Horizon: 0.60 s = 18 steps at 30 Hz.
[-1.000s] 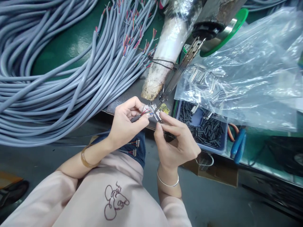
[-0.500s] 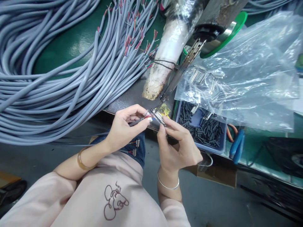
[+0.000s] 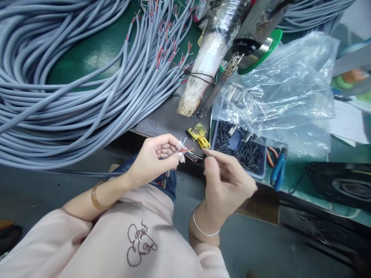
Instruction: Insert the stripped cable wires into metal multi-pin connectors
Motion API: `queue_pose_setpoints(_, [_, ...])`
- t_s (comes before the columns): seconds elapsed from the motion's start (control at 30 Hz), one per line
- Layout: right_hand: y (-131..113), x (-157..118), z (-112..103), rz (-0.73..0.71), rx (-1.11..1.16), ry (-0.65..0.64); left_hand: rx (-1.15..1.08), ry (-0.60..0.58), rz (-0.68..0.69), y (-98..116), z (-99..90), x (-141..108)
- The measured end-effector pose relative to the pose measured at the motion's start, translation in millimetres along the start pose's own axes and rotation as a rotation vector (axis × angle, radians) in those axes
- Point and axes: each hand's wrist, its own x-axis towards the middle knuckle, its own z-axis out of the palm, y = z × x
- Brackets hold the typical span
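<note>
My left hand (image 3: 158, 152) is closed on the end of a grey cable, from which thin coloured wires (image 3: 187, 149) fan out past the fingertips. A small metal connector (image 3: 191, 155) sits beside the wires at those fingertips. My right hand (image 3: 228, 177) is apart from it, to the right, thumb and forefinger pinched close together; a small dark thing may be between them, too small to name. Above both hands, a soldering iron (image 3: 213, 92) points down at a yellow clip-like piece (image 3: 199, 136) on the dark bench plate. More wired connectors (image 3: 165, 181) rest at my lap.
Many grey cables (image 3: 95, 108) with stripped ends cover the left side. A blue bin (image 3: 262, 166) of short black tubes stands at right, partly under a clear bag (image 3: 286, 92) of connectors. Blue-handled pliers (image 3: 278, 170) lie beside it. A solder spool (image 3: 272, 44) is behind.
My right hand has left the connector and moved right, toward the bin. The connector has come down from the iron's tip, still at my left fingers. The view has shifted slightly.
</note>
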Motion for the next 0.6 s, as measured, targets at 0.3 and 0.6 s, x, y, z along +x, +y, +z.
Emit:
queue_pose_setpoints(0.3, [-8,3,15,0.140,0.148,-0.198,0.010,-0.036,0.055,-8,-2.6,-6])
queue_pose_setpoints(0.6, [-6,1,16,0.169,0.195,-0.164,-0.078,-0.065,0.036,-13,-7.2,-6])
